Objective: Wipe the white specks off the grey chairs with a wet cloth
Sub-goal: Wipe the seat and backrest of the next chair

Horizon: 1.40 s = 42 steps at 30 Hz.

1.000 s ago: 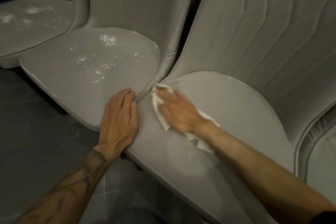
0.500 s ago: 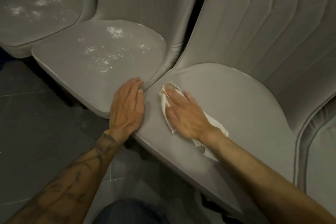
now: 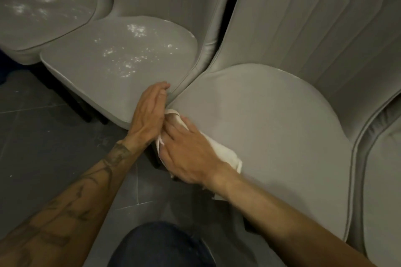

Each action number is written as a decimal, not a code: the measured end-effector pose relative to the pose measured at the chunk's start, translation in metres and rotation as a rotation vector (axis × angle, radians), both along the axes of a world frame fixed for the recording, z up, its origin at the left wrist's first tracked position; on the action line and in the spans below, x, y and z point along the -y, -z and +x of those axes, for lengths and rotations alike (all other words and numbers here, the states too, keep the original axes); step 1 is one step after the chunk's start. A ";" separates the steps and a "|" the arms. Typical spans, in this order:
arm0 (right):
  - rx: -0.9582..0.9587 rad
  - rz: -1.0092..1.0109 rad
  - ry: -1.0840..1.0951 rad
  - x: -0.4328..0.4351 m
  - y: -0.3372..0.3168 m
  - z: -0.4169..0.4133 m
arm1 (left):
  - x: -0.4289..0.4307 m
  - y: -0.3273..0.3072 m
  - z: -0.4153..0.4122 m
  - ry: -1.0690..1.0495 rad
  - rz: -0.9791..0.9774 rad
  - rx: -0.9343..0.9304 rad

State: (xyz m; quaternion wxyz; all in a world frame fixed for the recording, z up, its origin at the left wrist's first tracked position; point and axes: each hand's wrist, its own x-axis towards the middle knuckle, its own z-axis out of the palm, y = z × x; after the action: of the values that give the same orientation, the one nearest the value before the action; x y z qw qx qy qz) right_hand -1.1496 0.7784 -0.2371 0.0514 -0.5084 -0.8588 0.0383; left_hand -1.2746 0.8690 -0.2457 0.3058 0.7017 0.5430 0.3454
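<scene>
Cloth swept to the seat's left edge, up against the waiting hand.

In the last second the right hand [image 3: 186, 151] has dragged the cloth [image 3: 225, 155] from further in on the near chair [image 3: 271, 125] to its front left edge. It now presses down with the fingers laid nearly flat, not curled round the fabric. The left hand [image 3: 147, 112] has stayed on the rim of the middle chair [image 3: 91, 76], fingers straight and together. The two hands, apart a moment ago, are now side by side; whether the left hand touches the cloth or catches anything is hard to tell. The near seat shows no marks, so it looks finished. The white specks [image 3: 128, 58] remain thick on the middle chair, and the far chair [image 3: 26, 28] is also dusted, so most wiping is probably still ahead.
</scene>
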 end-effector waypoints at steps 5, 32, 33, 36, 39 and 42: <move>-0.013 -0.007 0.107 0.071 0.003 0.079 | -0.003 0.009 0.003 0.041 0.104 -0.239; -0.012 -0.054 0.280 0.008 0.006 -0.004 | -0.023 0.019 -0.039 0.043 0.383 -0.717; -0.006 -0.049 0.294 0.019 0.010 0.003 | -0.024 0.019 -0.039 0.041 0.386 -0.720; 0.008 -0.071 0.354 0.027 0.010 0.008 | -0.024 0.019 -0.038 0.039 0.372 -0.740; -0.023 -0.070 0.368 -0.008 0.005 -0.019 | -0.025 0.019 -0.039 0.050 0.340 -0.750; -0.037 -0.074 0.314 -0.003 0.004 -0.013 | -0.025 0.021 -0.038 0.048 0.354 -0.753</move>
State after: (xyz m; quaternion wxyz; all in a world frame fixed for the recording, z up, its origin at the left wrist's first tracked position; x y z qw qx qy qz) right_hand -1.1628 0.7819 -0.2411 0.0538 -0.6370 -0.7657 0.0708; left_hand -1.3126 0.8944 -0.2664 -0.0317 0.8332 0.5326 0.1453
